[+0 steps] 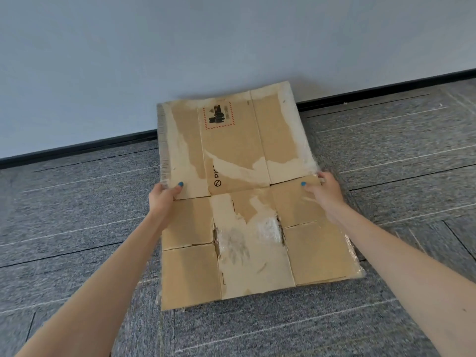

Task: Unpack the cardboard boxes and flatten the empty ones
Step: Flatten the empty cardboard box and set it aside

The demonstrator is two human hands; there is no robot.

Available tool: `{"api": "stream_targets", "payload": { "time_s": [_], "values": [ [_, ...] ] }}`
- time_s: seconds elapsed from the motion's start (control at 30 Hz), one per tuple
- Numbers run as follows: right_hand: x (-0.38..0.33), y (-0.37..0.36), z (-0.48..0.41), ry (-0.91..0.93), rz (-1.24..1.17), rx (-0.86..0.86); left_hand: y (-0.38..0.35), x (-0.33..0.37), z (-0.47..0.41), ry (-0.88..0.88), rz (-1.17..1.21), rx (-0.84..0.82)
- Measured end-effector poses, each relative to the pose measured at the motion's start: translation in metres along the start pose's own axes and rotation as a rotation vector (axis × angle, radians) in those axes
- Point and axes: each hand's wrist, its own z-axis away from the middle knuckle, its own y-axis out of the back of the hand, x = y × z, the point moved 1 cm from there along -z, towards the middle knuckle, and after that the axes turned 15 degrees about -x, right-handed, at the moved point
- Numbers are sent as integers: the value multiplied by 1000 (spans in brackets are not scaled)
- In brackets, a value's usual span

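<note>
Head: flattened cardboard box [231,150], tape-scarred; left hand [162,199], right hand [325,194] seemingly gripping.

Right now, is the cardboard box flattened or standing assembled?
Flattened: the cardboard box is one flat sheet, its flaps spread out.

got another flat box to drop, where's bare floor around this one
Bare carpet runs left of the flattened box to the baseboard, and likewise on its right. Crowded only at the box's side edges, where the left hand and right hand grip it.
</note>
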Motion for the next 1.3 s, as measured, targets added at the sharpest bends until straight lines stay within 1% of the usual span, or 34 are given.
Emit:
{"api": "stream_targets", "payload": {
  "time_s": [0.1, 0.17, 0.23, 0.37, 0.53, 0.6, 0.67, 0.77, 0.87, 0.97, 1.07, 1.13, 1.2, 1.27, 1.3],
  "values": [
    [-1, -8, 5, 45, -49, 39, 11, 6, 5, -63, -109, -44],
    [0, -15, 11, 53, -1, 98, 16, 11, 13, -96, -154, -46],
    [-2, -21, 18, 54, 51, 152, 21, 17, 20, -110, -173, -13],
    [-22, -26, 31, 86, 182, 240, 28, 28, 28, -140, -174, 37],
    [-28, -10, 25, 129, 302, 327, -1, 24, 18, -99, -110, 78],
    [-21, -4, 20, 133, 356, 352, -18, 18, 12, -105, -161, 101],
    [-9, 0, 12, 111, 445, 301, -29, 10, 5, -101, -285, 140],
    [11, 7, -1, 78, 478, 198, -31, -5, -2, -73, -489, 180],
    [25, 9, -6, 12, 680, 142, -26, -22, -7, -15, -731, 173],
    [28, 1, 1, 23, 793, 111, -30, -35, -1, -118, -911, 104],
    [24, -9, 18, 113, 924, 122, -36, -44, 13, -254, -1062, 15],
    [23, -15, 33, 197, 1000, 77, -41, -49, 30, -386, -1153, -61],
    [23, -22, 51, 273, 1007, -69, -48, -57, 52, -503, -1159, -197],
    [25, -31, 72, 318, 1002, -334, -55, -71, 75, -564, -1119, -386],
    [29, -36, 82, 328, 1035, -476, -58, -78, 84, -606, -1129, -476]
  ]
}}
